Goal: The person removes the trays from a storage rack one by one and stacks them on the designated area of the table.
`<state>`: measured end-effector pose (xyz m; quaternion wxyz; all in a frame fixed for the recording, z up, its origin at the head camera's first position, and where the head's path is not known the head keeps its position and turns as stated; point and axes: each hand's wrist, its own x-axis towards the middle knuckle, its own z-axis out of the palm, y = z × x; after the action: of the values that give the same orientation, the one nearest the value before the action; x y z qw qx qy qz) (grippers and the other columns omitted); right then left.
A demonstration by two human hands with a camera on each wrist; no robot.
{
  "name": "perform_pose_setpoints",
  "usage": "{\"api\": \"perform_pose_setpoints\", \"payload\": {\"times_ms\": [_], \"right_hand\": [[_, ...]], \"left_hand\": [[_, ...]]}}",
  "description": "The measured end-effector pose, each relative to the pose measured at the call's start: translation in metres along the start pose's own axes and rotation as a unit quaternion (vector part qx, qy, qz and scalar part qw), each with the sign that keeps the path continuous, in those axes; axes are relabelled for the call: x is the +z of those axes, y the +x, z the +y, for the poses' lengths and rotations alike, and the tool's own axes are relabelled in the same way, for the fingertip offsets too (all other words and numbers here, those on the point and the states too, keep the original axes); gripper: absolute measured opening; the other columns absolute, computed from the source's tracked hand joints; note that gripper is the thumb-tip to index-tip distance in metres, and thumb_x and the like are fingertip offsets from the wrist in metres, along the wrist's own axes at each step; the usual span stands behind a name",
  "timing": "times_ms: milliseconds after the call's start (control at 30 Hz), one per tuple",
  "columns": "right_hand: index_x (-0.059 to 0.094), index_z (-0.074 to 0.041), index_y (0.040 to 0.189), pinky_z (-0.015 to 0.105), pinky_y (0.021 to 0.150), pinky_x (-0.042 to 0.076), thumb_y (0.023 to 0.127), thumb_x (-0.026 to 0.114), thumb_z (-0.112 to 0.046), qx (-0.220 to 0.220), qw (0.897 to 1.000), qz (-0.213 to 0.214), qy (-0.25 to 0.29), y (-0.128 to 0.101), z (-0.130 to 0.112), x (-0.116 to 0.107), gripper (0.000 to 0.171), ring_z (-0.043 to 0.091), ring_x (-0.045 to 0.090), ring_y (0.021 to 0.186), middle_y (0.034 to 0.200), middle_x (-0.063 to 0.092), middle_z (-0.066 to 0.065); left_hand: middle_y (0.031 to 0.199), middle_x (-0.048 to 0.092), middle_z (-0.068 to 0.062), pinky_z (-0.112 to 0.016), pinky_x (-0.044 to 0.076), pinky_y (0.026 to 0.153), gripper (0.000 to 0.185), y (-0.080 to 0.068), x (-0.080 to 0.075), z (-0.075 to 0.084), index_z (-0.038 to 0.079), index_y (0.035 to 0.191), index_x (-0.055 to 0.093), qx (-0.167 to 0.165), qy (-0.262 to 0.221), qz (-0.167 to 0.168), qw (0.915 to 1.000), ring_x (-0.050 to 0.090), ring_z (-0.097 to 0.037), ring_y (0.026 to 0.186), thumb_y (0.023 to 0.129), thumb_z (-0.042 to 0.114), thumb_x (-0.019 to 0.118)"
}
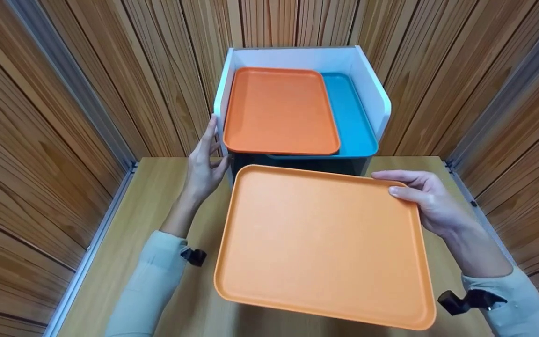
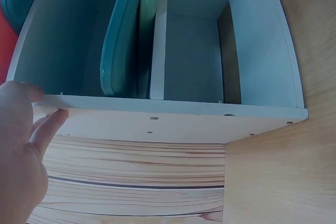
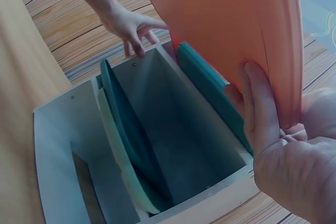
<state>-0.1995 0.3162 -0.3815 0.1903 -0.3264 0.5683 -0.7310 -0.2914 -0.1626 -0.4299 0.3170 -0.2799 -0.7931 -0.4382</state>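
Right grip [image 1: 431, 204] holds one light-orange tray [image 1: 321, 248]; left grip [image 1: 202, 167] pinches one white shelf [image 1: 370, 93]; two more trays [image 1: 281, 112] atop.

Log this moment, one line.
right hand: grips light-orange tray | left hand: touches white shelf | dark-orange tray: atop blue tray

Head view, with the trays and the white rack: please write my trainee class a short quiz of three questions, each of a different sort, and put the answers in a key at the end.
1. Multiple choice. Which hand grips the light orange tray?
(a) left
(b) right
(c) both

2. True or false. The darker orange tray lies on top of the blue tray.

3. Fill in the missing word. The left hand touches the ____ of the white rack.

Key
1. b: the right hand.
2. True.
3. side
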Motion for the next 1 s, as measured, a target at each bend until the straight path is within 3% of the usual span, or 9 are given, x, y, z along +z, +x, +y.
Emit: {"api": "perform_pose_setpoints", "payload": {"times_ms": [267,567,767,1000], "right_hand": [[0.068,-0.008,0.155,0.032,0.090,0.070,0.115,0.033,0.013,0.005,1.000,-0.014,-0.010,0.003,0.018,-0.013,0.057,0.020,0.086,0.115,0.139,0.083,0.008],[0.073,-0.013,0.150,0.030,0.086,0.071,0.116,0.039,0.009,0.043,0.997,0.026,-0.053,0.004,0.032,-0.024,0.053,0.016,0.087,0.108,0.131,0.086,0.001],[0.073,-0.012,0.148,0.030,0.086,0.071,0.117,0.041,0.006,0.061,0.996,0.038,-0.052,0.005,0.044,-0.033,0.048,0.016,0.088,0.106,0.129,0.086,0.002],[0.073,-0.010,0.148,0.030,0.086,0.071,0.118,0.042,0.003,0.079,0.995,0.045,-0.045,0.004,0.062,-0.042,0.045,0.016,0.088,0.106,0.130,0.085,0.003]], "left_hand": [[0.168,0.049,-0.036,-0.058,0.073,0.080,0.108,0.002,0.001,-0.001,0.057,0.176,0.019,0.011,-0.008,-0.002,0.9999,0.073,-0.055,0.133,0.105,-0.007,0.070],[0.167,0.054,-0.033,-0.053,0.074,0.079,0.104,0.001,0.000,0.001,0.047,0.177,0.025,-0.007,-0.021,0.004,0.9997,0.074,-0.052,0.134,0.103,-0.010,0.070],[0.168,0.053,-0.032,-0.055,0.073,0.080,0.102,0.003,-0.001,0.001,0.047,0.177,0.023,-0.002,-0.014,0.000,0.9999,0.073,-0.053,0.135,0.105,-0.009,0.069],[0.166,0.055,-0.032,-0.055,0.073,0.081,0.098,0.002,0.000,0.002,0.038,0.177,0.024,-0.007,-0.009,-0.002,0.9999,0.074,-0.053,0.135,0.105,-0.008,0.070]]}}
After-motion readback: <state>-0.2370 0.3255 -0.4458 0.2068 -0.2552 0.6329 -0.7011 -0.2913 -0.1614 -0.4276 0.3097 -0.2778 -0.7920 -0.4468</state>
